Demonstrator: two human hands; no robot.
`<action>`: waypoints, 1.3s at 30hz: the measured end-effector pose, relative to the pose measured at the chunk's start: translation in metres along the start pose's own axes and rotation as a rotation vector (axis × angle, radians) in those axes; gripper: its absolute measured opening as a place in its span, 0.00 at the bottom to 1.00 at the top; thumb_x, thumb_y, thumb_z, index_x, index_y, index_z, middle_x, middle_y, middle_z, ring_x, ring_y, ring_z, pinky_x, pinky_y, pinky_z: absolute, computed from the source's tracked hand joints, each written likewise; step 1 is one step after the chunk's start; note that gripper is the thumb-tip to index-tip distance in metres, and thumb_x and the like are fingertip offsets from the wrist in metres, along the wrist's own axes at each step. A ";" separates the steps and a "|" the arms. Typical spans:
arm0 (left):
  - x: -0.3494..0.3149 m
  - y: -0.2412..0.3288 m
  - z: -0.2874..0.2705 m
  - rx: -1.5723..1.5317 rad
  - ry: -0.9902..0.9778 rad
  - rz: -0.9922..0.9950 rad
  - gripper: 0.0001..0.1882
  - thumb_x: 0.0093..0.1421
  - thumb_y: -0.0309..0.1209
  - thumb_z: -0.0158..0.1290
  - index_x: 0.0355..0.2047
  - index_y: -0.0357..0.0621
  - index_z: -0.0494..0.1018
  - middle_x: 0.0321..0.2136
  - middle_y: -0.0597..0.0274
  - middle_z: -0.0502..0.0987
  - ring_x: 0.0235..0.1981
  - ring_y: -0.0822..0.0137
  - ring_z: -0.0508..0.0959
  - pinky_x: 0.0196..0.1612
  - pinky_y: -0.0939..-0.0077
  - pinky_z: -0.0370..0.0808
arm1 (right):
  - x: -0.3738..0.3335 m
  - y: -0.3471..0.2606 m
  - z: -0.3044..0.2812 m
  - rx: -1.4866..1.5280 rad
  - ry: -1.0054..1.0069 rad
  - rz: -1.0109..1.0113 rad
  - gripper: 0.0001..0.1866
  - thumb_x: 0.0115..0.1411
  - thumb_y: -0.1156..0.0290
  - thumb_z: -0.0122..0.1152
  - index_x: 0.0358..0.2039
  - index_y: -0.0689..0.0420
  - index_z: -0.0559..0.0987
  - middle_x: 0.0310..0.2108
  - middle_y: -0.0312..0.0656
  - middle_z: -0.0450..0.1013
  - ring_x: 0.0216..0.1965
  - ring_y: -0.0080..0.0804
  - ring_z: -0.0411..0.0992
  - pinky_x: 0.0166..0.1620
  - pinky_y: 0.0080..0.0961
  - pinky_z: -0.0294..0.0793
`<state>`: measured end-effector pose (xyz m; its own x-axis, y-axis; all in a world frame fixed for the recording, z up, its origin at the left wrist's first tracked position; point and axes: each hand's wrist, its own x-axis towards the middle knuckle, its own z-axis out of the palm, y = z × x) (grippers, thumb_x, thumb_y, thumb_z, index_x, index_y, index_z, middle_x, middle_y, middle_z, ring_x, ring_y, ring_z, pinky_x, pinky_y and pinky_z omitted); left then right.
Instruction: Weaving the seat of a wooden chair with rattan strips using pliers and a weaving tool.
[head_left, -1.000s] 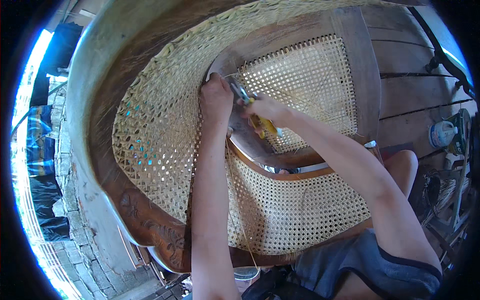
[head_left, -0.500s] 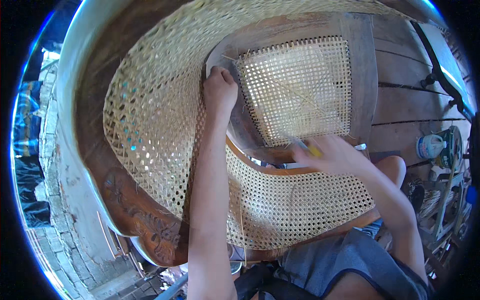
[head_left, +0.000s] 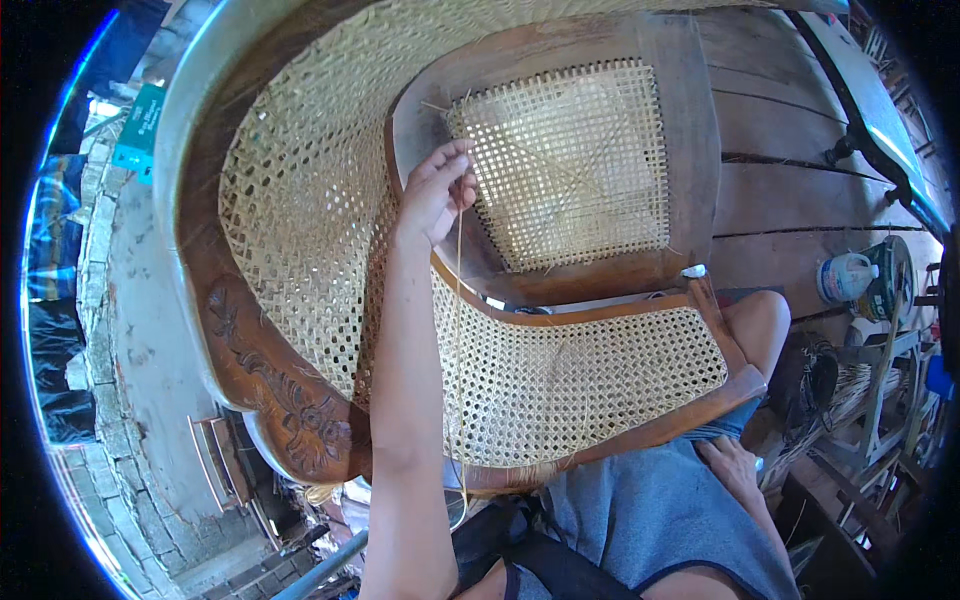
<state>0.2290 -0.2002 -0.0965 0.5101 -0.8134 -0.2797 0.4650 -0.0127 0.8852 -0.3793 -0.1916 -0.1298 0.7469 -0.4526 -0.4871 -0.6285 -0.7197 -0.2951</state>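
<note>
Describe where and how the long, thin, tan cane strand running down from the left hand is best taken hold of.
Probably with a light pinch on the strand just below the left hand, coming from the person's right. It is slender and nearly straight there, while the left forearm lies close along its left side; its lower end curves.

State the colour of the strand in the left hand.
The strand is pale tan; head view.

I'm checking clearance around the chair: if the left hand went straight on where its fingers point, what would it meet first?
Probably the left edge of the woven seat panel, just up and right of the left hand; depth is unclear, so it might pass above.
</note>
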 end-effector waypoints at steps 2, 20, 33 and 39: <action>-0.007 0.001 0.000 -0.040 -0.053 0.006 0.14 0.65 0.25 0.52 0.51 0.43 0.72 0.35 0.70 0.74 0.30 0.78 0.74 0.29 0.86 0.73 | 0.005 -0.008 -0.021 -0.052 0.041 -0.045 0.22 0.53 0.60 0.63 0.48 0.51 0.75 0.37 0.41 0.68 0.41 0.41 0.70 0.36 0.39 0.74; 0.040 0.057 0.026 1.938 0.339 0.515 0.12 0.63 0.28 0.41 0.37 0.44 0.76 0.35 0.44 0.80 0.37 0.44 0.82 0.41 0.51 0.79 | 0.310 -0.147 -0.118 0.671 -0.043 -0.243 0.28 0.66 0.45 0.48 0.48 0.60 0.74 0.28 0.47 0.74 0.26 0.35 0.74 0.33 0.34 0.75; 0.089 0.066 0.008 2.099 0.148 0.579 0.08 0.61 0.30 0.49 0.40 0.43 0.73 0.37 0.46 0.78 0.38 0.46 0.81 0.42 0.53 0.79 | 0.481 -0.238 -0.208 1.411 0.057 -0.200 0.13 0.63 0.73 0.51 0.24 0.70 0.73 0.20 0.45 0.73 0.17 0.34 0.75 0.18 0.32 0.76; 0.091 0.072 -0.006 1.924 0.056 0.682 0.04 0.61 0.26 0.50 0.36 0.41 0.70 0.34 0.47 0.75 0.39 0.44 0.76 0.44 0.52 0.74 | 0.489 -0.250 -0.205 1.390 0.189 -0.196 0.15 0.62 0.72 0.50 0.24 0.71 0.74 0.18 0.49 0.74 0.20 0.36 0.79 0.25 0.32 0.80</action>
<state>0.3135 -0.2712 -0.0605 0.2692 -0.9368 0.2236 -0.9604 -0.2785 -0.0107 0.1880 -0.3406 -0.1260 0.7937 -0.5493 -0.2613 -0.1285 0.2685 -0.9547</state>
